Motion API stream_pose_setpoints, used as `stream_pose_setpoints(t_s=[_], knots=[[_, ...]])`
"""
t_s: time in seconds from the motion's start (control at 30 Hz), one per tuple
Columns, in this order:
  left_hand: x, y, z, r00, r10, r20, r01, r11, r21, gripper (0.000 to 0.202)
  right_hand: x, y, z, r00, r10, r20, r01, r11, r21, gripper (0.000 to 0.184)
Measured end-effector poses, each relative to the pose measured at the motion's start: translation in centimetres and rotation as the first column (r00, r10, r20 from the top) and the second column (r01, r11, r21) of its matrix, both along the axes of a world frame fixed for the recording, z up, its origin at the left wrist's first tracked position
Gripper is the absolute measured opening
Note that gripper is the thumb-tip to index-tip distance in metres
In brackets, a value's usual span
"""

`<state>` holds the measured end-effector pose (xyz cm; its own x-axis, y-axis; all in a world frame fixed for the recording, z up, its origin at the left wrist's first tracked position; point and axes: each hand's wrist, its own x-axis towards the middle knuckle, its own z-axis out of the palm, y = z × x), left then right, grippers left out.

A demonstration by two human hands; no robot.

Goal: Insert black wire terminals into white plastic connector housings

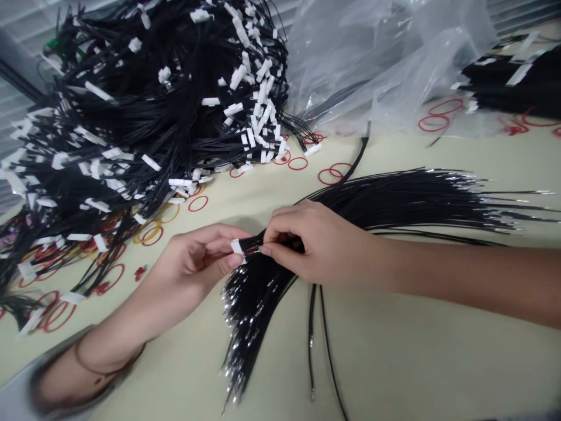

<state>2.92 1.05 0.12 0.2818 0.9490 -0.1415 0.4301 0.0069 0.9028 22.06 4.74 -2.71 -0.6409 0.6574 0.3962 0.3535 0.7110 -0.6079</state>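
Left hand [188,263]: thumb and index together, clamped on a white connector [237,247] at the fingertips. Right hand [315,242]: thumb and fingers together, clamped on black wires [394,202] just beside the connector; the exact entry point is hidden by the fingers. From the right fingers, wires fan out rightward and down toward the near edge, with bright tinned ends. Two loose wires [312,333] lie below the right fingers. Beyond the left fingers sits a big pile of harnesses [153,117] with white connectors. Red rubber bands [300,164] lie on the pale table [394,345] past the right fingers. Further out: plastic bag [372,64], then another black bundle [517,82].
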Motion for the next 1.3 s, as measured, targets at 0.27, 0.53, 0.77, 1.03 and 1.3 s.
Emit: stream_pose_setpoints(t_s=[0.27, 0.53, 0.77, 1.03, 1.3], knots=[[0.38, -0.26, -0.17, 1.0, 0.026, 0.01, -0.026, 1.0, 0.014, 0.024, -0.05, -0.27, -0.1, 0.999, 0.036, -0.004, -0.036, 0.996, 0.086, 0.016], [0.25, -0.16, -0.27, 0.999, 0.024, -0.023, -0.022, 0.998, 0.051, 0.026, -0.1, -0.56, 0.06, 0.999, 0.017, 0.047, -0.021, 0.995, 0.098, 0.016], [0.07, 0.12, -0.39, 1.0, 0.0, -0.027, 0.001, 0.999, 0.043, 0.028, 0.15, -0.58, 0.2, 0.992, 0.051, -0.114, -0.06, 0.995, -0.084, 0.016], [0.24, 0.02, -0.27, 1.0, 0.008, -0.004, -0.008, 0.999, 0.043, 0.026, 0.26, -0.51, 0.23, 0.984, 0.032, -0.174, -0.053, 0.992, -0.118, 0.012], [0.39, -0.16, -0.21, 1.0, 0.002, 0.007, -0.003, 0.999, 0.047, 0.026, -0.04, -0.71, 0.04, 0.984, -0.014, -0.176, -0.002, 0.996, -0.091, 0.008]])
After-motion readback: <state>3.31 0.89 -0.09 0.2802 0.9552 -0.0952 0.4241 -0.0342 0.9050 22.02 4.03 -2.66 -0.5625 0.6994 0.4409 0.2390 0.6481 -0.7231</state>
